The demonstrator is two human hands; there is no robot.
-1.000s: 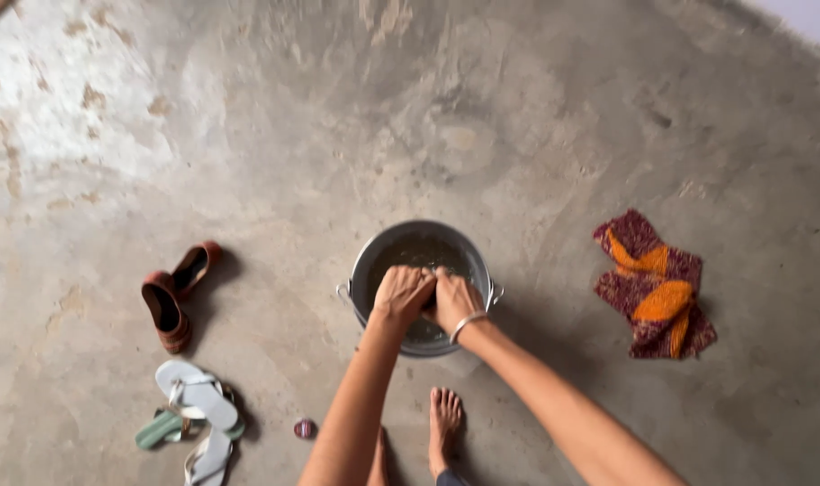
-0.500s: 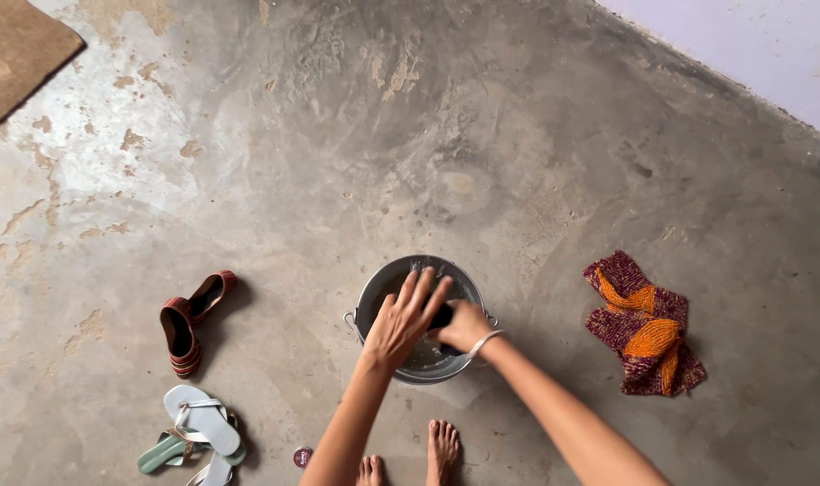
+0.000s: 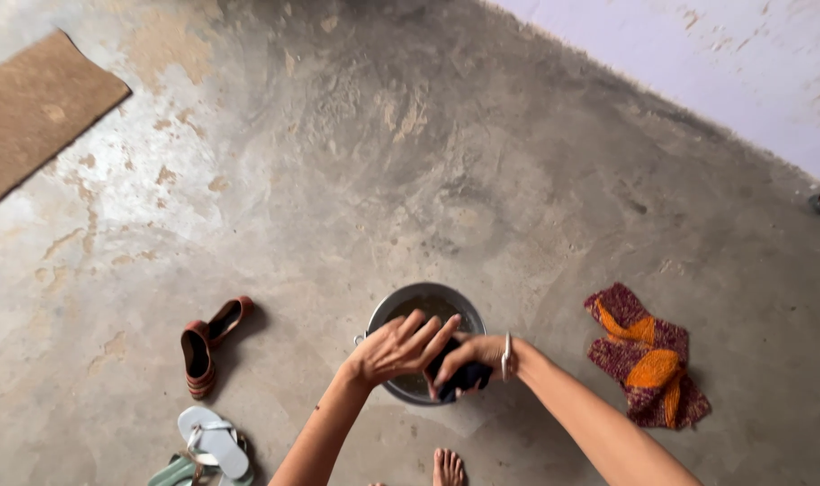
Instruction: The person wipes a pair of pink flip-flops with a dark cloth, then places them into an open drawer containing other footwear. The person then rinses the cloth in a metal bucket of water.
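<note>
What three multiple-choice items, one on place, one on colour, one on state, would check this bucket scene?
1. Where does the patterned cloth lie?
A. in the bucket
B. on the floor beside the right arm
C. on the mat

2. What colour is the rag in the right hand?
A. dark
B. white
C. yellow

3. How is the left hand?
A. clenched on the bucket's rim
B. flat on the floor
C. fingers spread over the bucket

Answers:
1 B, it lies on bare concrete, apart from the bucket.
2 A, a near-black wad shows under the fingers.
3 C, the fingers fan out above the bucket.
</note>
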